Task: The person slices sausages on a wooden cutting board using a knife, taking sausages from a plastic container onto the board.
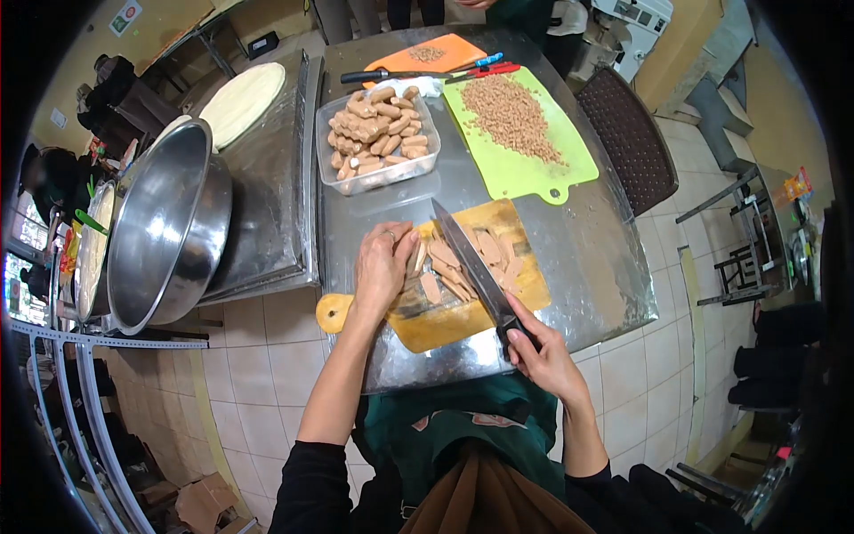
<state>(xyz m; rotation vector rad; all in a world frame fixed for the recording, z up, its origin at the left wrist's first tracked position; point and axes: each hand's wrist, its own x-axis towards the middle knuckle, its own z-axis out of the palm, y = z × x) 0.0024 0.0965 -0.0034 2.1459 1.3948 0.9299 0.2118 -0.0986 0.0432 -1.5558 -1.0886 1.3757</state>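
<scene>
My right hand [544, 358] grips the black handle of a large kitchen knife [476, 262], its blade lying diagonally over a yellowed wooden cutting board [422, 331]. Several sausage slices [443, 254], cut lengthwise, lie on the board on both sides of the blade. At the left of the board, my left hand [382, 271] has its fingers bent and held together against a sausage piece [418, 258]; the fingertips are partly hidden. Beyond the board stands a clear plastic container [378, 182] heaped with whole sausages [378, 129].
A green cutting board [525, 189] holds finely chopped sausage [507, 116]. Behind it lie an orange board [454, 49], a red-handled knife [485, 73] and a black-handled tool [360, 77]. To the left are a big steel bowl [169, 222] and a flat dough round [245, 102]. A chair [627, 138] stands right.
</scene>
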